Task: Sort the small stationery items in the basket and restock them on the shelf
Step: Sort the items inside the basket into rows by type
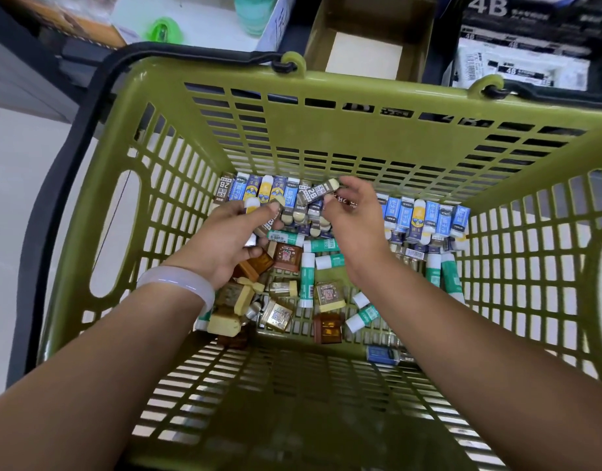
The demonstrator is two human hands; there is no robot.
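Note:
An olive-green plastic basket (pixel 327 96) fills the view. Its floor holds several erasers in blue, yellow and grey "2B" sleeves (pixel 262 186), green-and-white glue sticks (pixel 306 280) and small brown and gold boxed items (pixel 287 256). My left hand (pixel 231 236), with a pale bangle on the wrist, grips a few erasers over the left of the pile. My right hand (pixel 354 215) pinches a grey 2B eraser (pixel 318 192) at its fingertips, raised just above the back row.
Beyond the basket stands a shelf: an open olive cardboard tray (pixel 371 39), stacked black-and-white "4B" boxes (pixel 520 52) at right, and a white tray (pixel 204 25) with a green sharpener at left. A black basket handle (pixel 89 96) curves along the left side. White floor shows at left.

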